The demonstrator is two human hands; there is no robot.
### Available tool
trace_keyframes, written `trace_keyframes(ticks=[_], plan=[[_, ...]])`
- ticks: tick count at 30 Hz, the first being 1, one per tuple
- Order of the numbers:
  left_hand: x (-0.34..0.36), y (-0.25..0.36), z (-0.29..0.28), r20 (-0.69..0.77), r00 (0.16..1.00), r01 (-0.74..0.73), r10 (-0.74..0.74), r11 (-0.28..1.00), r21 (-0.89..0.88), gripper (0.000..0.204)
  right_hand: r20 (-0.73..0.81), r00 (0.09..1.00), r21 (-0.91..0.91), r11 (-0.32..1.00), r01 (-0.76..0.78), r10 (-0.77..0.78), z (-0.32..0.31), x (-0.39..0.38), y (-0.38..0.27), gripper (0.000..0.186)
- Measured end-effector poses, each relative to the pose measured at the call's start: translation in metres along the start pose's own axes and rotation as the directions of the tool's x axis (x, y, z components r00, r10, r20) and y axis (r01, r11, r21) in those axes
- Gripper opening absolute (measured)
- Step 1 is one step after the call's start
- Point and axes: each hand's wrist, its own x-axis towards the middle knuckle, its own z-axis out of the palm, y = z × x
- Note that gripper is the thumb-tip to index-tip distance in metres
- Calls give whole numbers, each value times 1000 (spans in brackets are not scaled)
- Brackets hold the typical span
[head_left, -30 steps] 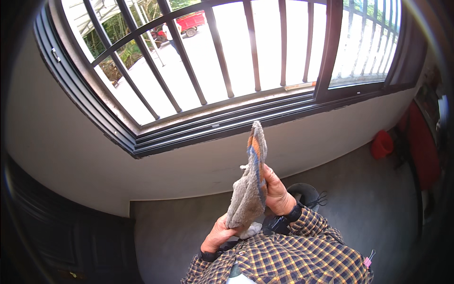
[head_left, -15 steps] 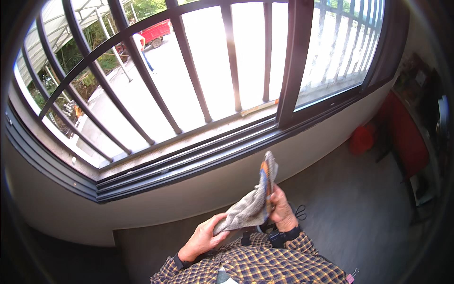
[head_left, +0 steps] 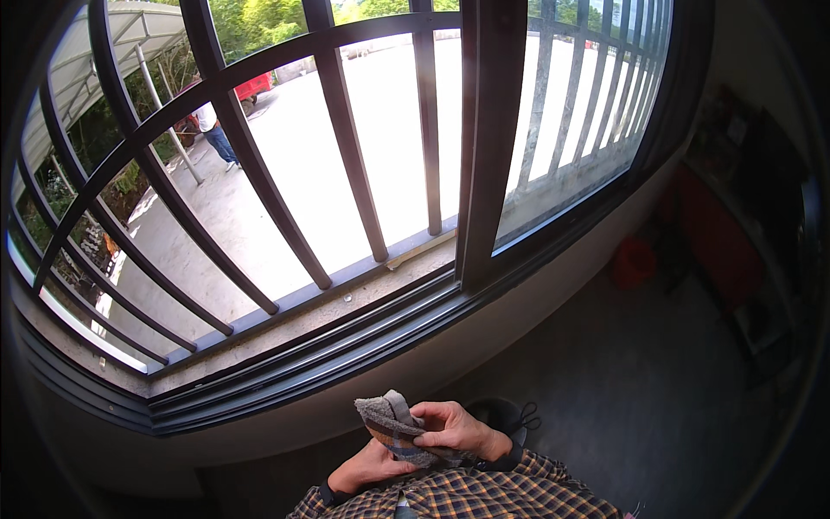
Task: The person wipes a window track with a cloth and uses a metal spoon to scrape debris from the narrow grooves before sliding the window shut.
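Observation:
A grey cloth (head_left: 385,417) with blue and orange-brown stripes is bunched between my two hands, low in the view and near my body. My left hand (head_left: 377,467) grips its lower part from below. From the right, my right hand (head_left: 454,430) pinches a folded layer between thumb and fingers. Part of the cloth is hidden behind both hands.
Ahead is a window sill with dark sliding tracks (head_left: 311,346) and dark metal bars (head_left: 350,156). A framed glass pane (head_left: 579,130) covers the right side. Outside stands a person (head_left: 214,134) near a red vehicle (head_left: 254,86). Indoors, a red bucket-like object (head_left: 634,262) sits at right.
The cloth was stretched upright between my hands; now it is folded and bunched. My hands are closer together and lower. The view has shifted, bringing the sill lower.

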Motion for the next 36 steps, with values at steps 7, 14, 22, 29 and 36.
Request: trace_keyframes(ticks=[7,14,22,29,36], plan=[[10,-8,-2,82,996,23,-33,992,120,68,-270,961,-52,997,51,-63,6,-7,-3,38],[35,8,3,-81,995,-47,59,988,147,45,-514,806,-99,954,284,-293,-3,-6,-23,41],[102,29,43,258,964,-66,72,997,-30,42,-238,729,-958,31,-286,-642,-21,-39,-98,37],[157,51,98,348,936,121,49,885,-450,37,1,945,-689,-686,-235,-326,-15,-14,-184,39],[176,63,109,348,937,211,42,726,-655,33,51,998,-552,-834,4,-30,-23,10,-208,37]])
